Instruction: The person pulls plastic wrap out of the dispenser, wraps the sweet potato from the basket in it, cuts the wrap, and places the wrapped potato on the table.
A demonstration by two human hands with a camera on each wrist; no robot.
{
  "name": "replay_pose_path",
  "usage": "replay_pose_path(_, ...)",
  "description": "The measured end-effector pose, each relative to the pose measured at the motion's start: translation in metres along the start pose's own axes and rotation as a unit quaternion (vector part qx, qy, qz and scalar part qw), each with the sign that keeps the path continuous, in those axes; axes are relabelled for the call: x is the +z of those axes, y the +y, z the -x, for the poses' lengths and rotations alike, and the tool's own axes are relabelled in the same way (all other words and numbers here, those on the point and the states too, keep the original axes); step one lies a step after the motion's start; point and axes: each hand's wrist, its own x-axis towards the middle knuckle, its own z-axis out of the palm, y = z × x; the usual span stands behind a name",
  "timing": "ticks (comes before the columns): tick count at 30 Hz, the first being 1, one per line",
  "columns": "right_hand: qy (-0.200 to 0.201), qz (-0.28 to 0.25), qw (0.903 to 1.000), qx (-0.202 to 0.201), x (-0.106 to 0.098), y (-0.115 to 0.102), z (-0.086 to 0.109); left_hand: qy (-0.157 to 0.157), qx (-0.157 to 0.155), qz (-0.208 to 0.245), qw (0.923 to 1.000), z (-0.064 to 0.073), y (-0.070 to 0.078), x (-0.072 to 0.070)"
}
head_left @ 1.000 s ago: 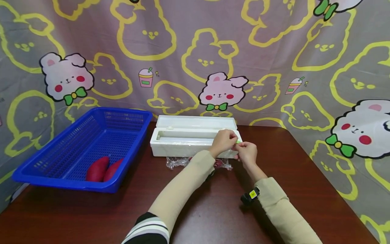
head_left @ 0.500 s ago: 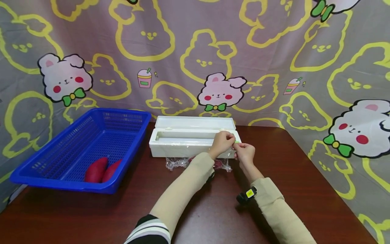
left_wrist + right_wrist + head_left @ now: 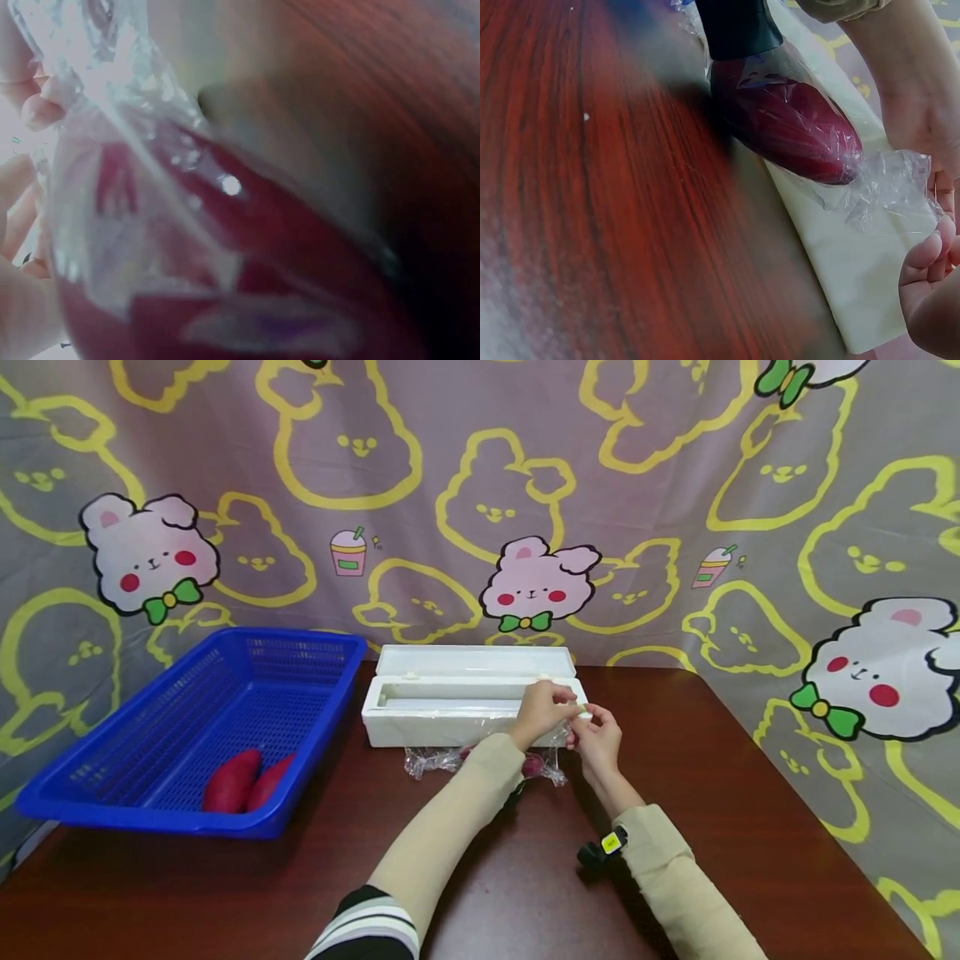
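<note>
A dark red sweet potato (image 3: 787,127) wrapped in clear cling film (image 3: 892,187) lies along the front of a white cling film dispenser (image 3: 427,727), largely behind my left forearm in the head view. At the dispenser's right end, my left hand (image 3: 542,714) pinches film with its fingers bent. Just to its right, the fingertips of my right hand (image 3: 602,742) pinch the film too, close to the left fingertips. A small green piece (image 3: 582,710) shows between both hands. The left wrist view has the wrapped sweet potato (image 3: 285,225) up close, with fingers (image 3: 41,112) beside the twisted film.
To the left stands a blue plastic basket (image 3: 150,817) with two red sweet potatoes (image 3: 231,781) inside. The dispenser's lid (image 3: 476,660) is raised at the back. A patterned curtain (image 3: 420,468) hangs behind the brown table (image 3: 720,793).
My right fingers have shifted slightly upward and closer to the left fingertips. The left hand has barely moved, and the whole head view has drifted slightly.
</note>
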Motion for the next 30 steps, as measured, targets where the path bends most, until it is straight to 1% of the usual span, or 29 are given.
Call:
replay_pose_path(3, -0.008, -0.002, 0.9999, 0.014, -0.002, -0.001, 0.0, -0.02, 0.023, -0.035, 0.9989, -0.001, -0.001, -0.001)
replay_pose_path(5, -0.023, 0.003, 0.9994, 0.027, -0.004, -0.003, 0.0, -0.035, 0.043, -0.051, 0.9972, -0.001, -0.001, -0.001)
replay_pose_path(8, -0.053, 0.008, 0.9973, 0.05, -0.008, -0.006, -0.001, -0.05, 0.071, -0.066, 0.9941, -0.003, -0.003, -0.002)
replay_pose_path(11, -0.082, 0.014, 0.9941, 0.069, -0.011, -0.01, -0.003, -0.062, 0.084, -0.071, 0.992, -0.005, -0.005, -0.003)
replay_pose_path(15, -0.098, 0.026, 0.9913, 0.084, -0.013, -0.012, -0.006, -0.084, 0.087, -0.075, 0.9898, -0.006, -0.007, -0.005)
replay_pose_path(16, -0.099, 0.029, 0.9909, 0.086, -0.013, -0.011, -0.007, -0.088, 0.084, -0.078, 0.9895, -0.006, -0.008, -0.005)
replay_pose_path(18, -0.102, 0.036, 0.9903, 0.088, -0.014, -0.011, -0.008, -0.096, 0.077, -0.102, 0.9871, -0.005, -0.009, -0.007)
replay_pose_path(23, -0.105, 0.05, 0.989, 0.092, -0.015, -0.011, -0.01, -0.099, 0.073, -0.175, 0.9767, -0.001, -0.011, -0.013)
replay_pose_path(26, -0.106, 0.057, 0.9882, 0.095, -0.017, -0.012, -0.011, -0.105, 0.078, -0.187, 0.9736, 0.001, -0.011, -0.017)
replay_pose_path(30, -0.108, 0.061, 0.9873, 0.099, -0.021, -0.015, -0.013, -0.112, 0.069, -0.201, 0.9707, 0.003, -0.012, -0.026)
